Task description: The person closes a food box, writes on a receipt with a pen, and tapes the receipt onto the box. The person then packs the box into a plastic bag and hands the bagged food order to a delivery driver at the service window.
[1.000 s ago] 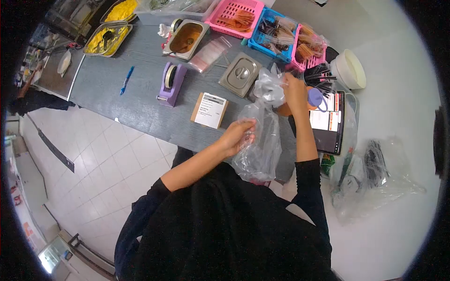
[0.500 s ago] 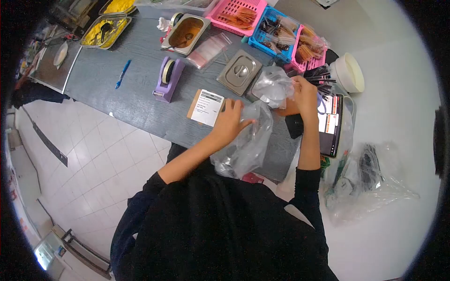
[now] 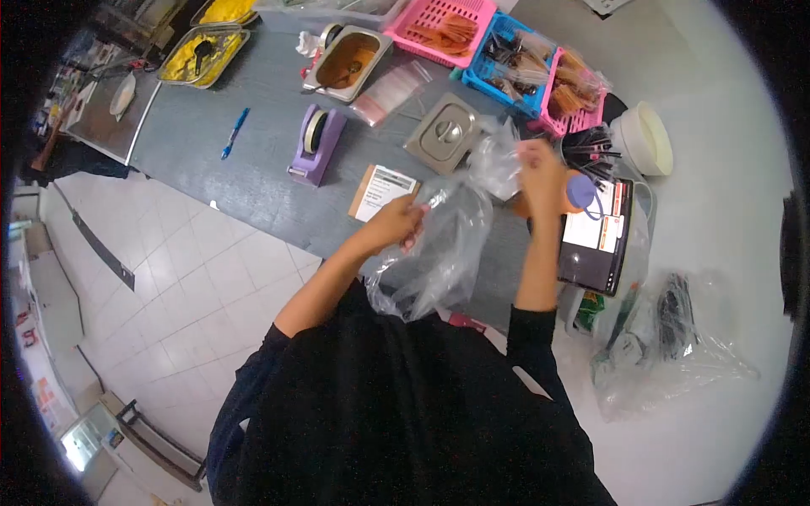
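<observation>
A clear plastic bag (image 3: 451, 244) hangs over the table's front edge, loose and crumpled. My left hand (image 3: 396, 224) pinches its left edge with closed fingers. My right hand (image 3: 542, 175) is closed on crumpled clear plastic (image 3: 496, 164) at the upper right; whether this is part of the same bag I cannot tell. Beneath my left hand lies a brown packet with a white printed label (image 3: 386, 194). Just right of my right hand stands an orange bottle with a purple cap (image 3: 580, 192).
A steel lid (image 3: 445, 133), a purple tape dispenser (image 3: 317, 145) and a blue pen (image 3: 235, 133) lie on the grey table (image 3: 261, 181). Behind are a steel pan of brown sauce (image 3: 348, 63) and baskets of packets (image 3: 506, 63). A tablet (image 3: 597, 240) stands at right.
My left hand has gone from spread fingers to a pinch on the bag, moving slightly left and down. The bag has opened out wider. The orange bottle now shows beside my right hand.
</observation>
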`<state>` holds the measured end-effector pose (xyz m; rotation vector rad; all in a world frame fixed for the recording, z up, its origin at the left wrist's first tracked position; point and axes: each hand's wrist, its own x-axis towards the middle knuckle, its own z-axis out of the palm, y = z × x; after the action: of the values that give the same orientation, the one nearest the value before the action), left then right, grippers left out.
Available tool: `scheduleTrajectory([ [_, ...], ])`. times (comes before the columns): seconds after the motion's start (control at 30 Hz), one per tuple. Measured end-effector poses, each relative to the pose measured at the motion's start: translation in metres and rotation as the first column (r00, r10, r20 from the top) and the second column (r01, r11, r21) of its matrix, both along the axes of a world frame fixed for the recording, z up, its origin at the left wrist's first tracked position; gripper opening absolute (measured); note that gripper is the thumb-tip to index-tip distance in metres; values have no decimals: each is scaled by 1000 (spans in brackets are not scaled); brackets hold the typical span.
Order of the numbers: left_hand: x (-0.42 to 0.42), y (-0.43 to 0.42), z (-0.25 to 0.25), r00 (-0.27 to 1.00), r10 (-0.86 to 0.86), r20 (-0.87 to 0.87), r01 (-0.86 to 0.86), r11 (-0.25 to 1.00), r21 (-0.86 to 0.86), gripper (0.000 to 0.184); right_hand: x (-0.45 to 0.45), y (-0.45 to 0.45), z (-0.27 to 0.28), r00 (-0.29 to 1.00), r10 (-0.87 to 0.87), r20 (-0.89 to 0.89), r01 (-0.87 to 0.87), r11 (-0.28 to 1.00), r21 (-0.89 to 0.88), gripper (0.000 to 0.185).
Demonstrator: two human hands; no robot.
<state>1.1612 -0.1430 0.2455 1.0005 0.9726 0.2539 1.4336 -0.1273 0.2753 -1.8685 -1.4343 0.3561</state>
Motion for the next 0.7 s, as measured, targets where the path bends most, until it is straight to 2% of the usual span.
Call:
scheduleTrajectory([
  [0.03, 1, -3, 2, 997, 74, 25, -72, 995, -69, 27, -8, -12, 38, 887, -91, -452, 48, 993, -106, 14],
  [0.07, 1, -4, 0, 993, 101, 60, -94, 990, -101, 26, -11, -24, 53, 826, 14, -563, 5, 999, 32, 15],
  [0.13, 5, -9, -6, 979, 153, 132, -129, 977, -170, 25, -15, -42, 61, 648, 105, -754, -20, 992, 122, 15],
  [0.23, 13, -20, -2, 952, 238, 194, -199, 959, -201, 28, -36, -62, 25, 330, 98, -939, 31, 993, 114, 15],
  [0.27, 14, -21, -1, 895, 350, 276, -305, 932, -195, 26, -52, -73, 1, 755, 259, -603, -401, 909, -111, 16],
  [0.3, 11, -20, -2, 824, 448, 347, -403, 893, -198, 25, -69, -90, -26, 810, 568, -148, -554, 658, -510, 18],
  [0.33, 8, -18, -1, 731, 539, 418, -501, 840, -206, 24, -70, -108, -46, 771, 630, -90, -560, 604, -568, 17],
  [0.37, -11, -7, 39, 690, 567, 450, -491, 823, -285, 19, -65, -131, -65, 722, 691, -40, -558, 547, -624, 16],
  [0.43, -37, -8, 48, 783, 492, 381, -444, 871, -212, 18, -52, -168, -94, 588, 807, 44, -533, 428, -730, 17],
  [0.47, -46, -11, 48, 818, 461, 344, -424, 888, -181, 18, -62, -165, -77, 501, 862, 76, -508, 364, -780, 18],
  [0.5, -53, -17, 41, 852, 449, 271, -429, 894, -132, 19, -64, -153, -59, 495, 869, -25, -461, 238, -855, 16],
  [0.53, -58, -23, 32, 853, 477, 211, -449, 878, -167, 20, -76, -121, -2, 495, 860, -123, -409, 106, -906, 14],
  [0.6, -68, -37, 14, 846, 524, 94, -493, 838, -232, 24, -76, -101, 37, 522, 852, 26, -548, 359, -755, 12],
  [0.67, -75, -59, 2, 846, 518, 129, -450, 821, -351, 26, -107, -58, 78, 692, 717, 85, -608, 642, -468, 32],
  [0.7, -76, -70, 0, 842, 519, 147, -425, 807, -411, 27, -122, -40, 64, 714, 682, 155, -611, 716, -337, 45],
])
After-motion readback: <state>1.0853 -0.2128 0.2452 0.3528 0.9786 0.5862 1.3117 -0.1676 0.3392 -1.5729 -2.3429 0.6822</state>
